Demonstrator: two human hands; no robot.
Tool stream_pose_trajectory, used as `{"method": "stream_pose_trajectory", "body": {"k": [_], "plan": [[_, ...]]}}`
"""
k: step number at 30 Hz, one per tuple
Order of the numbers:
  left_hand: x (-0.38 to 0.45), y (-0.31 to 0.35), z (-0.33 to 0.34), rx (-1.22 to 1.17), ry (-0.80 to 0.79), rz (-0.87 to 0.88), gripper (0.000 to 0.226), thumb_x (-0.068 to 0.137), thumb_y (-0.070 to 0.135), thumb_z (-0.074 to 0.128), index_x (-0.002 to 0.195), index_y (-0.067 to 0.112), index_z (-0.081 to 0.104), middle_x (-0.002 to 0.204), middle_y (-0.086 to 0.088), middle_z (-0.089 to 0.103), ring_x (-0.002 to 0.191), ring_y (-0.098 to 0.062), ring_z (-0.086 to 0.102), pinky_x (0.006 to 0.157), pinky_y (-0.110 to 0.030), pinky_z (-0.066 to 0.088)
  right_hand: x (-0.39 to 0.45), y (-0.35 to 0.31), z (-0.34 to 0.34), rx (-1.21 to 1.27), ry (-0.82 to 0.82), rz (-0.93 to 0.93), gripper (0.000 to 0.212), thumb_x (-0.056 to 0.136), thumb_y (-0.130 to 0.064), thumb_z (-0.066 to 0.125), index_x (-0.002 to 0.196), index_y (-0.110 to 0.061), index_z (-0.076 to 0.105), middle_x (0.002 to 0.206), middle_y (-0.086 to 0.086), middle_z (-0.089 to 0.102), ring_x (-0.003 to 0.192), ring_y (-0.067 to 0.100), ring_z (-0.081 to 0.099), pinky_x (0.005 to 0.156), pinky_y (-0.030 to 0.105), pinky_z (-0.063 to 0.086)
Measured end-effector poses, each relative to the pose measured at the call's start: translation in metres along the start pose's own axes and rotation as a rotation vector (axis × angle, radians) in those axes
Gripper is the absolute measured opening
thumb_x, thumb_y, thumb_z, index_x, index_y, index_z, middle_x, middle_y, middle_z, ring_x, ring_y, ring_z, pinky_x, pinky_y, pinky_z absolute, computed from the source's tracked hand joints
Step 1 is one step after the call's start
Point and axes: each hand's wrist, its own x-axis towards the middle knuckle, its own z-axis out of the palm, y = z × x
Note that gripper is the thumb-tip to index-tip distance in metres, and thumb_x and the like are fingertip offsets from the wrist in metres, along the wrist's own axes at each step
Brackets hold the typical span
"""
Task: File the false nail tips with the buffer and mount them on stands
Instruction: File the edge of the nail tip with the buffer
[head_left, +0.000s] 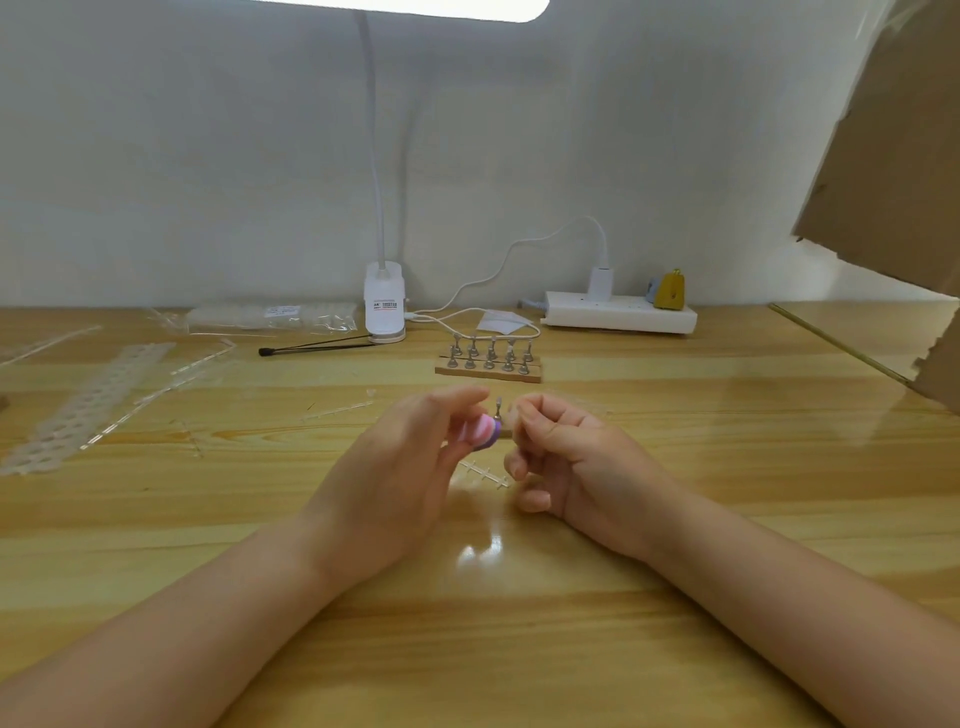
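Observation:
My left hand (400, 467) grips a small pink, white and purple buffer block (483, 432) between thumb and fingers, over the middle of the wooden table (467, 623). Right beside it, my right hand (566, 457) has its fingers curled and pinches something tiny; a small metal stand (497, 408) shows upright between the two hands. The nail tip itself is too small to make out. A clear plastic sprue (485, 474) lies on the table under my hands. Farther back sits a wooden base (489, 370) carrying two rows of metal stands.
A clip lamp (384, 306) and a white power strip (621, 312) stand by the wall. A black brush (317, 347), a clear packet (270, 316) and strips of clear nail-tip sheets (88, 405) lie at the left. Cardboard (883, 171) hangs at the right.

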Motion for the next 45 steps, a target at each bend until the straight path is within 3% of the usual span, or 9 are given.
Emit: {"method": "stream_pose_trajectory", "body": {"k": [9, 13, 16, 23, 27, 31, 36, 40, 45], "plan": [[0.002, 0.004, 0.001, -0.151, 0.016, -0.107, 0.029, 0.091, 0.019, 0.055, 0.117, 0.006, 0.052, 0.101, 0.010, 0.060, 0.098, -0.002, 0.063, 0.086, -0.023, 0.053, 0.000, 0.000, 0.001, -0.007, -0.002, -0.011, 0.011, 0.084, -0.025, 0.057, 0.085, -0.014, 0.058, 0.069, -0.008, 0.061, 0.060, 0.009, 0.049, 0.045, 0.020, 0.039], [0.006, 0.007, 0.001, -0.286, 0.102, -0.107, 0.033, 0.091, 0.014, 0.060, 0.120, 0.021, 0.046, 0.109, 0.016, 0.058, 0.103, 0.000, 0.062, 0.087, -0.015, 0.050, 0.000, 0.001, 0.002, -0.025, 0.002, -0.012, 0.015, 0.080, -0.028, 0.060, 0.083, -0.014, 0.061, 0.068, -0.007, 0.060, 0.059, 0.009, 0.049, 0.044, 0.020, 0.040], [0.002, 0.004, 0.003, -0.266, 0.014, -0.130, 0.038, 0.089, 0.006, 0.061, 0.118, 0.023, 0.046, 0.106, 0.018, 0.058, 0.102, 0.005, 0.061, 0.086, -0.011, 0.048, 0.000, 0.000, 0.002, -0.007, 0.001, -0.017, 0.016, 0.080, -0.030, 0.060, 0.074, -0.018, 0.068, 0.069, -0.006, 0.059, 0.060, 0.009, 0.049, 0.045, 0.020, 0.040], [0.007, 0.007, 0.000, -0.393, 0.111, -0.212, 0.044, 0.086, 0.005, 0.061, 0.112, 0.038, 0.047, 0.105, 0.013, 0.062, 0.102, -0.008, 0.064, 0.084, -0.019, 0.052, 0.001, 0.002, 0.001, 0.000, -0.008, -0.021, 0.012, 0.079, -0.028, 0.061, 0.078, -0.017, 0.064, 0.069, -0.007, 0.061, 0.058, 0.008, 0.050, 0.045, 0.019, 0.040], [0.001, 0.004, 0.001, -0.288, -0.026, -0.221, 0.040, 0.089, 0.010, 0.061, 0.110, 0.037, 0.042, 0.099, 0.017, 0.061, 0.098, 0.000, 0.063, 0.085, -0.018, 0.052, 0.001, 0.001, 0.000, 0.030, 0.007, -0.028, 0.010, 0.079, -0.027, 0.062, 0.078, -0.017, 0.063, 0.073, -0.006, 0.063, 0.058, 0.008, 0.050, 0.045, 0.020, 0.041], [0.006, 0.003, -0.001, -0.371, 0.117, -0.205, 0.042, 0.087, 0.000, 0.061, 0.114, 0.029, 0.047, 0.104, 0.009, 0.063, 0.103, -0.008, 0.064, 0.085, -0.022, 0.054, 0.001, 0.003, 0.001, 0.012, 0.001, -0.030, 0.008, 0.080, -0.025, 0.061, 0.080, -0.016, 0.062, 0.075, -0.007, 0.063, 0.057, 0.007, 0.049, 0.045, 0.020, 0.040], [0.002, -0.001, 0.000, -0.241, -0.052, -0.218, 0.029, 0.088, 0.010, 0.062, 0.110, 0.023, 0.048, 0.100, 0.013, 0.063, 0.096, 0.000, 0.064, 0.083, -0.020, 0.054, 0.000, 0.001, 0.002, 0.003, -0.001, -0.023, 0.010, 0.080, -0.025, 0.060, 0.078, -0.016, 0.064, 0.071, -0.007, 0.063, 0.058, 0.008, 0.049, 0.046, 0.019, 0.041], [0.008, 0.005, -0.003, -0.276, 0.095, -0.158, 0.029, 0.088, 0.016, 0.064, 0.114, 0.019, 0.050, 0.103, 0.011, 0.063, 0.096, -0.002, 0.066, 0.084, -0.018, 0.053, 0.000, 0.001, 0.003, -0.004, 0.026, -0.022, 0.011, 0.078, -0.026, 0.062, 0.081, -0.015, 0.061, 0.070, -0.008, 0.063, 0.056, 0.007, 0.048, 0.045, 0.019, 0.040], [0.004, 0.007, 0.000, -0.081, 0.004, -0.119, 0.026, 0.091, 0.018, 0.061, 0.113, 0.007, 0.053, 0.096, 0.011, 0.060, 0.093, -0.005, 0.062, 0.083, -0.010, 0.048, 0.000, 0.002, 0.003, 0.016, 0.038, -0.022, 0.010, 0.078, -0.024, 0.062, 0.079, -0.014, 0.063, 0.072, -0.006, 0.065, 0.055, 0.007, 0.048, 0.045, 0.019, 0.039]]}}
